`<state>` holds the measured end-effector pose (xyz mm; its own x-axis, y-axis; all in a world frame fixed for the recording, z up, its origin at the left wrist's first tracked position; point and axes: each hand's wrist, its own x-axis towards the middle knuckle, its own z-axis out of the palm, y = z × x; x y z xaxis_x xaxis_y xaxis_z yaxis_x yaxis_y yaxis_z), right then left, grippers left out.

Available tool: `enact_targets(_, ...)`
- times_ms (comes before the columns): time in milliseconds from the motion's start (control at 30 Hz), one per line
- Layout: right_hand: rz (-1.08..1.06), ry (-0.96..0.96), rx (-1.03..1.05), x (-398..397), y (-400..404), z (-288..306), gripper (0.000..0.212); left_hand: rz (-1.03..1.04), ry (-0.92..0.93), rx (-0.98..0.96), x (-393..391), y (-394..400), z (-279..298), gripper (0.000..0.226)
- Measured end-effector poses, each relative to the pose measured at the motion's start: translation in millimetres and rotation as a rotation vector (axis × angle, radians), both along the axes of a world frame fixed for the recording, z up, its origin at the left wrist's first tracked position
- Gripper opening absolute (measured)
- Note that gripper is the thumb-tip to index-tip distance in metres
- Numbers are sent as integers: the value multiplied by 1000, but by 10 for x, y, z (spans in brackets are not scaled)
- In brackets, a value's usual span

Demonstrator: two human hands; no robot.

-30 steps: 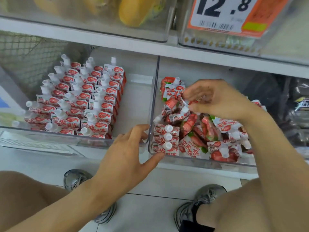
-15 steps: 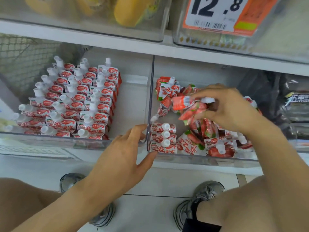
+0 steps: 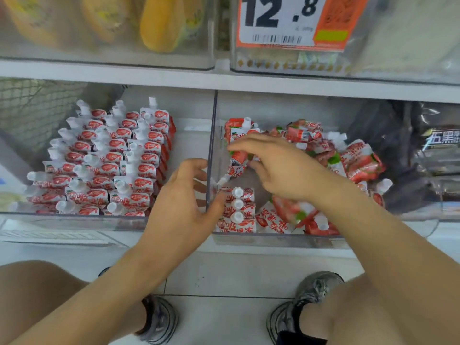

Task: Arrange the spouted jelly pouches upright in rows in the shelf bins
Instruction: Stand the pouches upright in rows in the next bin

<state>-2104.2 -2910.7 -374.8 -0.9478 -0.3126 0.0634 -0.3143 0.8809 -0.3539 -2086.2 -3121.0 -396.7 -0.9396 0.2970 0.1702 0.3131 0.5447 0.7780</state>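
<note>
Right hand: the right hand (image 3: 281,168) hung over the right bin (image 3: 273,239), fingers loosely spread and curled down, fingertips pinching at a pouch (image 3: 239,158) in the jumbled heap (image 3: 348,160). Whether the grip had truly closed on it, I could not tell.
Left hand: the left hand (image 3: 184,207) sat at the clear divider wall (image 3: 211,145) between the bins, half open, thumb reaching just beside the short standing row (image 3: 237,205); holding nothing.
Left bin: the left bin (image 3: 74,217) was packed with upright rows (image 3: 112,160), spouts up, with a bare strip along its right side.
Right bin: only three pouches stood upright at the front-left corner; the rest lay tumbled, caps pointing every way.
Key relation: that pouch lay directly under the right fingertips, its long axis running roughly front to back, the spout end seemingly toward the person and the row. The right hand was much the nearer.
Judgement: the lift and turn to upright looked like the right hand's job, the slot being behind the third cap.
Progress: early in this bin, by my read.
</note>
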Motion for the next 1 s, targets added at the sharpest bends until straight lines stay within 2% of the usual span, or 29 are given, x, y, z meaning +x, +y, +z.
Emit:
enact_targets(67,57,-13,113,-258,-98,-177,64,-3,-5,23,16,-14,-9,46)
enact_targets(167,52,-21,282,-464,-116,-353,41,-32,-17,45,74,-56,-23,40)
enact_targets(267,-57,1,180,-474,-71,-281,25,-64,-14,26,87,-115,-56,41)
enact_targets(400,-254,159,-134,-405,20,-242,35,-65,-12,23,74,-134,-82,44)
enact_targets(433,-246,105,-159,-382,35,-277,37,-64,-7,20,74,-129,-80,44)
enact_targets(500,-150,-150,-67,-336,50,-340,39,-66,-7,14,78,-122,-72,43)
enact_targets(567,-57,-335,-2,-301,37,-358,33,-71,-4,10,77,-120,-72,43)
enact_targets(667,-22,-407,-35,-329,44,-287,19,-78,7,0,73,-122,-87,45)
enact_targets(833,43,-620,16,-324,53,-173,19,-72,13,-8,69,-117,-95,46)
enact_targets(933,60,-596,39,-274,-60,-155,52,-68,26,-17,68,-101,-94,43)
enact_targets(1000,63,-625,22,-284,-79,-169,59,-68,37,-25,71,-87,-94,41)
